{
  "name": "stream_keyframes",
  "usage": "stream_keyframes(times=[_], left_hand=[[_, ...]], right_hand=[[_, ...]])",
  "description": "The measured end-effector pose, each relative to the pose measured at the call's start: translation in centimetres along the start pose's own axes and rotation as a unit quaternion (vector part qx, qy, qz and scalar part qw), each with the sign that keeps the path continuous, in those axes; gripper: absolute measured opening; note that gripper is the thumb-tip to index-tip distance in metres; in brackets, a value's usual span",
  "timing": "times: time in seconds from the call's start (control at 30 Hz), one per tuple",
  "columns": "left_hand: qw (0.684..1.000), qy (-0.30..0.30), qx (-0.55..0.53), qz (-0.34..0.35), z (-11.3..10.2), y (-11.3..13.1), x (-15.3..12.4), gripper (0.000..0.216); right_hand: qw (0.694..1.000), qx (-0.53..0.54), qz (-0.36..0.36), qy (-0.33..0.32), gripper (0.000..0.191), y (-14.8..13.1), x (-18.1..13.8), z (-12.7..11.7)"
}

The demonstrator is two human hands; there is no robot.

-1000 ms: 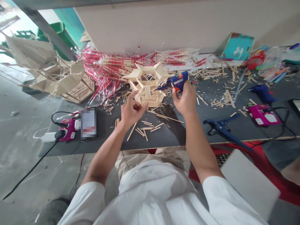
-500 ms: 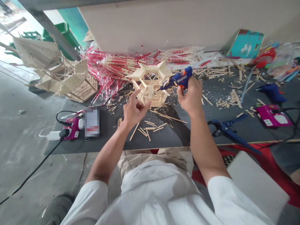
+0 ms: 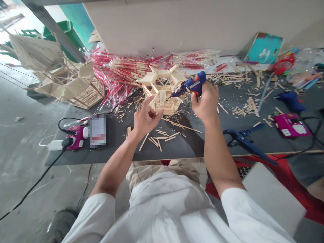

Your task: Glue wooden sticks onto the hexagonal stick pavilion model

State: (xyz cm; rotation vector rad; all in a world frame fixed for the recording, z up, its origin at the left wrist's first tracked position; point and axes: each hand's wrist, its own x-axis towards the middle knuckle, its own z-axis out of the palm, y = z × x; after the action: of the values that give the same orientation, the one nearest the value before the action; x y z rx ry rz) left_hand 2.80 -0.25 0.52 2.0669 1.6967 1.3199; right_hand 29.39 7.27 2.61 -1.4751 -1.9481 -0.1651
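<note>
A small pavilion-like model made of thin wooden sticks (image 3: 148, 79) stands at the middle of the dark table. My right hand (image 3: 206, 104) grips a blue hot glue gun (image 3: 193, 84) from the right. Its nozzle points left and meets the front right side of the model, though whether it touches is unclear. My left hand (image 3: 146, 118) is at the model's front left, index finger and thumb apart, with nothing visible between them. The other fingers of that hand are curled. Several short loose sticks (image 3: 162, 132) lie on the table in front of the model.
A larger stick model (image 3: 76, 89) stands at the left. Behind lie stick bundles in red-and-clear wrappers (image 3: 111, 72). A phone (image 3: 98, 131) and a magenta power strip (image 3: 76, 136) are at left front. At right are a blue cutter (image 3: 243, 138), a second glue gun (image 3: 291, 100) and another power strip (image 3: 291, 125).
The glue gun in my right hand has shifted very slightly left and down against the model. My left hand has barely moved. The whole view has shifted a little.
</note>
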Motion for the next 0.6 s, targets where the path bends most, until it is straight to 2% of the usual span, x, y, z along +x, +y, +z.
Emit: stream_keyframes(times=[0.6], left_hand=[[1.000,-0.006,-0.004,-0.012,-0.22,0.11,0.15,0.066]], right_hand=[[1.000,-0.002,-0.006,-0.013,0.030,-0.61,0.54,-1.14]])
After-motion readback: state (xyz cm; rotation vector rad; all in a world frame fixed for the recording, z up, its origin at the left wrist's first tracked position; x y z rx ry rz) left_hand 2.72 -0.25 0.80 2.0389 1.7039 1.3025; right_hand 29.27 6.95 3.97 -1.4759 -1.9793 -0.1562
